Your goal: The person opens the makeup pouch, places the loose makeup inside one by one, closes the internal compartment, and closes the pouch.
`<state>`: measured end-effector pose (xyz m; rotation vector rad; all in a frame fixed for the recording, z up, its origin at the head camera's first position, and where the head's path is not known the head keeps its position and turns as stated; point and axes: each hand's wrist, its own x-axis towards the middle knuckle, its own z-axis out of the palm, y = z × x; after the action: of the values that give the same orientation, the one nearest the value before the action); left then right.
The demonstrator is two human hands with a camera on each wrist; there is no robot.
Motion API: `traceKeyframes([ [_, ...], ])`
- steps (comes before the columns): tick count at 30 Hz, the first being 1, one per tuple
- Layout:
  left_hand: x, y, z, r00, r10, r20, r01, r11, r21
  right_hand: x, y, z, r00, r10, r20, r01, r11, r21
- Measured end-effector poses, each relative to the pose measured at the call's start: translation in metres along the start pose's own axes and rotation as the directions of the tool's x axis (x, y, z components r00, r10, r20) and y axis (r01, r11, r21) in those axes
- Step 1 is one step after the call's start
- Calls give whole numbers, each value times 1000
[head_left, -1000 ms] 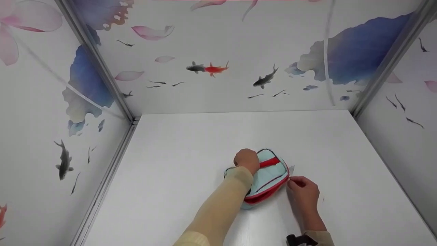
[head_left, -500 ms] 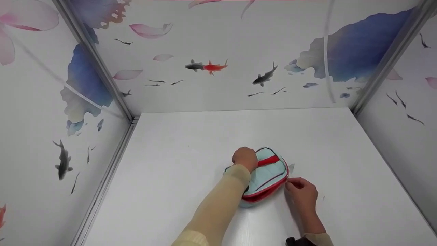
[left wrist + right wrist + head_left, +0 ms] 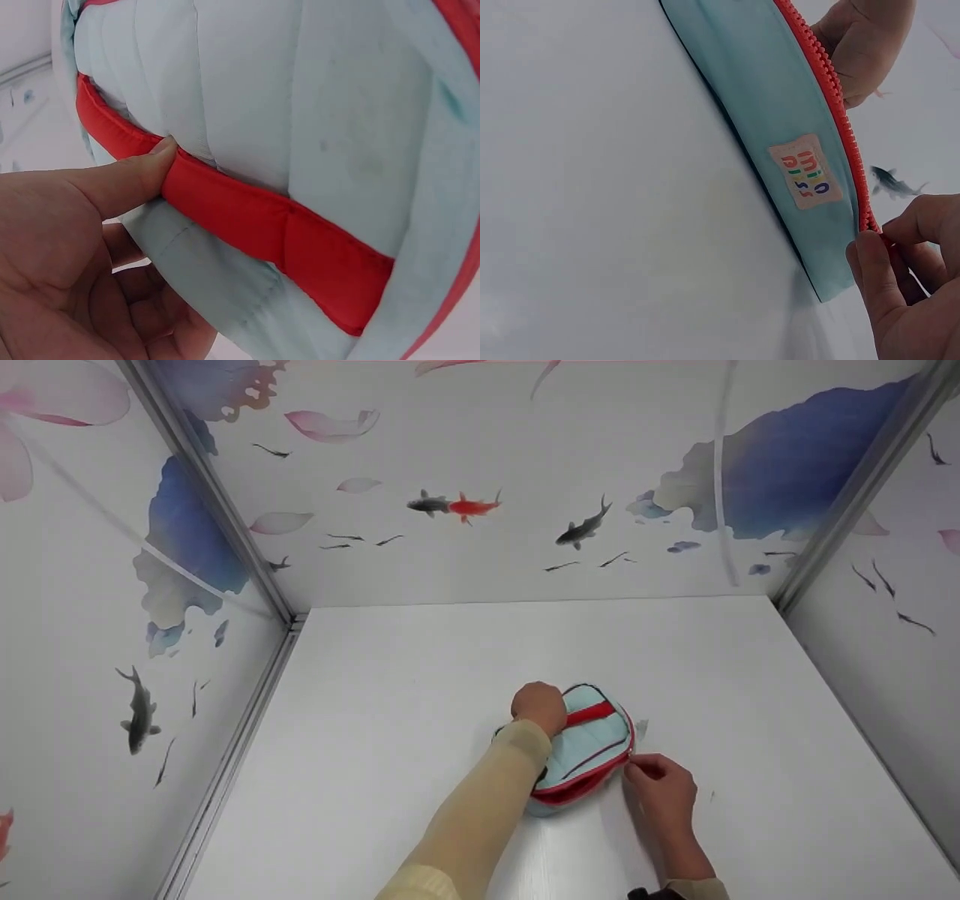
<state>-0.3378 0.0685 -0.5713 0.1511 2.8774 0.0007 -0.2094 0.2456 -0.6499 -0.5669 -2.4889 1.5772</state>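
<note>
A light blue zippered pouch point(image 3: 589, 742) with red trim lies on the white table. Across its quilted top runs a red strap point(image 3: 225, 202). My left hand point(image 3: 538, 709) grips the pouch by this strap, the thumb on the red band and the other fingers curled beneath the fabric. At the near right corner, my right hand point(image 3: 664, 795) pinches the end of the red zipper point(image 3: 840, 120) between thumb and forefinger; the pull itself is hidden by the fingertips. A gap shows along the near side of the zipper. The pouch's side carries a patch point(image 3: 807, 172) with colourful letters.
The white table point(image 3: 390, 675) spreads around the pouch. White walls point(image 3: 480, 570) printed with fish, petals and blue leaves stand at the back and both sides. A metal rail point(image 3: 225, 780) edges the table's left side.
My right hand has shifted slightly towards me along the zipper, while the pouch has slid a little left. My left hand keeps its hold on the strap.
</note>
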Motion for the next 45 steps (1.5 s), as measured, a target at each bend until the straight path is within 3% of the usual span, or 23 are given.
traceKeyframes([
  [4,3,0,3,1000,6,1,-5,1000,-18,-3,-1,2,1000,-7,-25,8,1000,12],
  [13,-2,-2,0,1000,-1,5,2,999,-34,-11,-4,9,998,61,34,-62,997,35],
  [22,-3,-1,1,1000,-16,-5,16,999,-34,-16,-7,8,1000,-8,-5,9,999,50],
  [29,-2,2,1,1000,-19,-3,19,999,-38,-20,-8,12,996,-78,-35,78,997,0],
  [45,-10,-1,-4,1000,-15,-25,14,999,-33,-18,-10,25,996,88,13,-88,996,10],
])
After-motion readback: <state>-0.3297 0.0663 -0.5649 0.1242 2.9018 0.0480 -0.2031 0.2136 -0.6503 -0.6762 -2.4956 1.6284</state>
